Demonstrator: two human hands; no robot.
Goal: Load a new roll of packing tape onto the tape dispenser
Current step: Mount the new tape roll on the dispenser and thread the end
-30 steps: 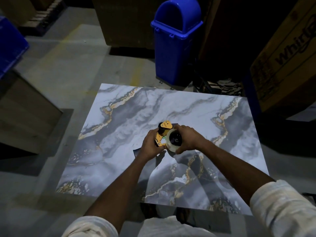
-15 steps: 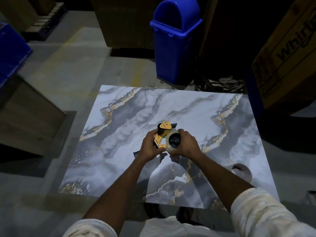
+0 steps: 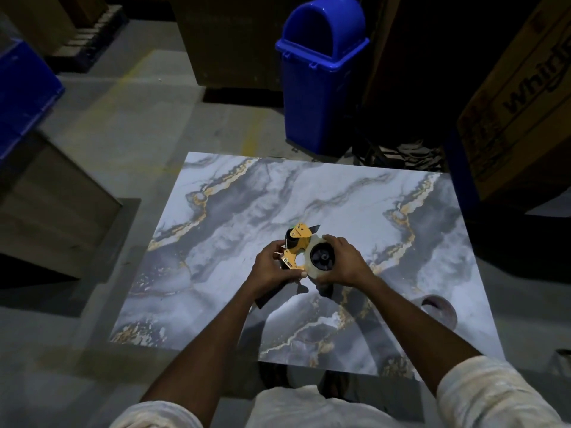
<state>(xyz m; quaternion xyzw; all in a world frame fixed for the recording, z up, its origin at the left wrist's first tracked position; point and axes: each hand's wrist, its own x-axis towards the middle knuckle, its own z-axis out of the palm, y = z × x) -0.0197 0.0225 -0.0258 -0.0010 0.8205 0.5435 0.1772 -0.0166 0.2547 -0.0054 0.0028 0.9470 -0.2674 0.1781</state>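
Table top: marble print, white and blue-grey swirls, thin gold veins throughout.
Tape dispenser, over the table's centre: yellow frame, black roller.
Tape roll on it: pale, cloudy off-white; hub black.
Second roll, at the table's right edge: grey-white, dark core.
Bin, beyond the table's far edge: solid bright blue.
Crate, far left of the table: same blue.
Carton, right of the table: tan-brown, dark lettering.
Box, left of the table: plain brown.
Floor around the table: grey, faint yellow lines.
Sleeves, nearer than the table's near edge: off-white, faintly streaked.
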